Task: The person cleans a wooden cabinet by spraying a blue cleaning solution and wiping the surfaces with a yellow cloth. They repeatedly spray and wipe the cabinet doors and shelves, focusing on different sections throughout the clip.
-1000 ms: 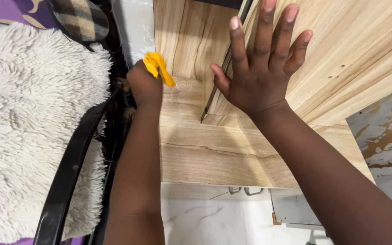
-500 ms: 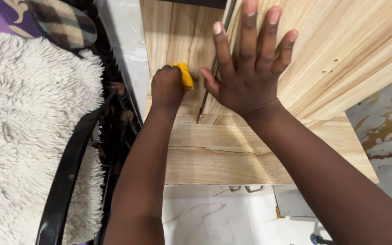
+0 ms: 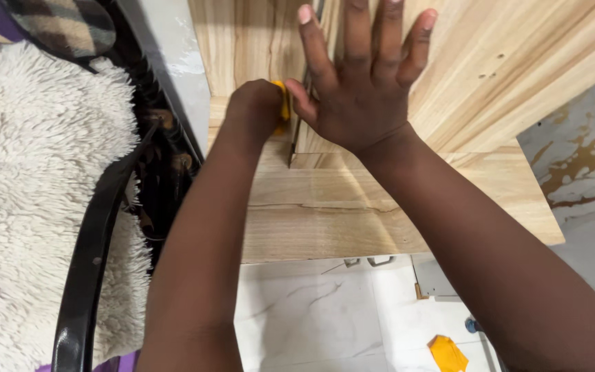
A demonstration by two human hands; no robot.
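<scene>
Yellow cloth (image 3: 282, 103), mostly hidden, bunched in the closed left hand (image 3: 256, 110) and pressed against the inner corner of a light wooden cabinet (image 3: 380, 207), beside the edge of its upright panel (image 3: 504, 62). Right hand (image 3: 356, 89) open, fingers spread, palm flat on that panel. Fluffy white rug (image 3: 29, 193) and black metal frame (image 3: 87, 262) lie left of the cabinet; marble floor (image 3: 311, 317) below, bearing a small yellow object (image 3: 447, 353).
</scene>
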